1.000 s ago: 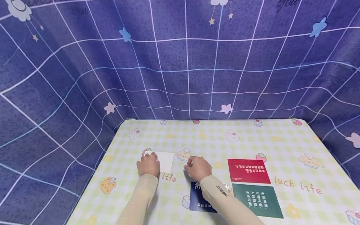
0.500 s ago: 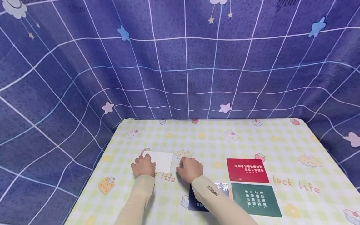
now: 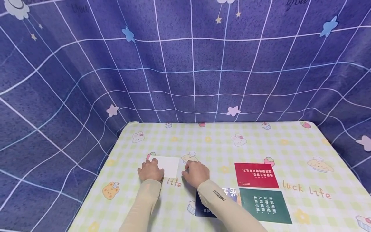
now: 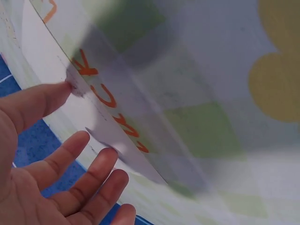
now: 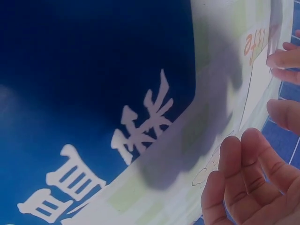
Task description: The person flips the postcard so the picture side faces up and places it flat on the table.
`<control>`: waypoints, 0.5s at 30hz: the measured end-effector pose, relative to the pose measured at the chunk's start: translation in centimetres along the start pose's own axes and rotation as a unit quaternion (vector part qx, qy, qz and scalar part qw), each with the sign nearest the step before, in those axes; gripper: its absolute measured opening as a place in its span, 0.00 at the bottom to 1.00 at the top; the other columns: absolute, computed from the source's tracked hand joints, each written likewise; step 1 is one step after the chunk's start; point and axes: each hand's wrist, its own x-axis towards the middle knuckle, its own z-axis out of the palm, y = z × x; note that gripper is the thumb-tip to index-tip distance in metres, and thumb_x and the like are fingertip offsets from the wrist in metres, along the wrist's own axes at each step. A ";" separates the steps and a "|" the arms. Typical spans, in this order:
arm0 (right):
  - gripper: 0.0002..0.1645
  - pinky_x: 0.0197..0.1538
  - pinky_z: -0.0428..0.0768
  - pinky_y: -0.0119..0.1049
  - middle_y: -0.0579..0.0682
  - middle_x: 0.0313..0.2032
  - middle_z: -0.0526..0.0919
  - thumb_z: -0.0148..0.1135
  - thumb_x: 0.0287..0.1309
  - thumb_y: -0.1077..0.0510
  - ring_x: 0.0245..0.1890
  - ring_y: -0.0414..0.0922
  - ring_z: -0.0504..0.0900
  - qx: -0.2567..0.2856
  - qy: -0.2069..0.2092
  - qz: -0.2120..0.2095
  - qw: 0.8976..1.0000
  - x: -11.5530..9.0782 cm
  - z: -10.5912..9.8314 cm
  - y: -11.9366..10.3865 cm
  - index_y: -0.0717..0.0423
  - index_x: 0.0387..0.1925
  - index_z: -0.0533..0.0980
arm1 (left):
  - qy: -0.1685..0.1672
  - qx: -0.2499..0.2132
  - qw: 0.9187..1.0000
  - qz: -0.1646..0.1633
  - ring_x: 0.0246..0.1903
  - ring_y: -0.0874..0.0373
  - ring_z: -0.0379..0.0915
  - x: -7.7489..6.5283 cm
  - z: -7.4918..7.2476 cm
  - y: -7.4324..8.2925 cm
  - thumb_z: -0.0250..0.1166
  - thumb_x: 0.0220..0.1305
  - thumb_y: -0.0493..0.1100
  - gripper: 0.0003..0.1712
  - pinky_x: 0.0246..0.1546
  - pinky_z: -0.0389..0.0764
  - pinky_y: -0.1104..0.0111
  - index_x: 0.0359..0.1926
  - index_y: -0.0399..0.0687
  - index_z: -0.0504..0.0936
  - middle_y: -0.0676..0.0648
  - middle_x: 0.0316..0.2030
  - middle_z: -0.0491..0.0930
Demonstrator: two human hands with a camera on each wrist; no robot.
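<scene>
A blank white card [image 3: 170, 165] lies flat on the tablecloth at left of centre in the head view. My left hand [image 3: 151, 170] is over its left part, the thumb [image 4: 56, 96] touching the card near its edge. In the left wrist view the other fingers spread loosely above the card. My right hand [image 3: 197, 174] hovers just right of the white card, fingers bent loosely with nothing in them. Beneath the right forearm lies a navy card [image 3: 203, 209] with large white characters, partly covered by the sleeve; it fills much of the right wrist view.
Right of the navy card is a green card [image 3: 278, 209] with white writing. A red card [image 3: 256, 180] lies just behind it. The checked tablecloth [image 3: 208, 148] ends at a dark blue curtain [image 3: 208, 80] with a grid pattern, behind and at both sides.
My right hand has moved a little left towards the white card, uncovering more of the navy card's writing. The left hand shifted left, then partly back. The cards stay in place.
</scene>
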 end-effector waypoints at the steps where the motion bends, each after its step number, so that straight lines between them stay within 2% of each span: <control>1: 0.12 0.28 0.73 0.40 0.45 0.24 0.80 0.74 0.55 0.49 0.22 0.42 0.74 0.001 0.001 -0.002 1.000 0.0 0.0 -0.1 0.50 0.34 0.82 | -0.004 0.001 1.000 0.000 0.50 0.35 0.74 0.0 0.0 0.1 0.72 0.56 0.48 0.26 0.52 0.71 0.40 0.52 0.37 0.79 0.32 0.45 0.79; 6: 0.14 0.30 0.75 0.41 0.50 0.30 0.85 0.74 0.54 0.48 0.26 0.45 0.79 -0.002 0.005 -0.009 1.000 0.1 0.1 -0.3 0.51 0.38 0.83 | -0.013 0.005 1.000 -0.001 0.50 0.36 0.74 -0.1 0.0 0.4 0.71 0.54 0.49 0.27 0.53 0.71 0.41 0.52 0.37 0.79 0.33 0.44 0.79; 8: 0.15 0.31 0.76 0.41 0.51 0.32 0.86 0.74 0.55 0.48 0.27 0.46 0.80 -0.004 0.004 -0.010 1.000 0.2 0.2 -0.3 0.52 0.40 0.83 | -0.012 0.003 1.000 -0.003 0.51 0.35 0.73 -0.1 -0.1 0.3 0.69 0.57 0.48 0.27 0.53 0.71 0.40 0.53 0.37 0.79 0.32 0.45 0.79; 11: 0.16 0.31 0.76 0.41 0.51 0.35 0.87 0.74 0.55 0.48 0.29 0.47 0.82 -0.007 0.004 -0.008 1.000 0.2 0.2 -0.2 0.52 0.41 0.84 | -0.005 -0.003 1.000 -0.011 0.51 0.35 0.73 -0.2 -0.2 0.0 0.66 0.60 0.43 0.23 0.54 0.70 0.40 0.55 0.37 0.79 0.31 0.47 0.79; 15: 0.16 0.32 0.77 0.42 0.53 0.37 0.88 0.73 0.56 0.49 0.32 0.49 0.84 -0.010 0.004 -0.008 1.000 0.2 0.0 -0.1 0.53 0.42 0.84 | -0.010 0.001 1.000 -0.018 0.53 0.34 0.71 -0.3 -0.4 -0.5 0.62 0.61 0.35 0.25 0.55 0.69 0.39 0.61 0.40 0.78 0.31 0.49 0.77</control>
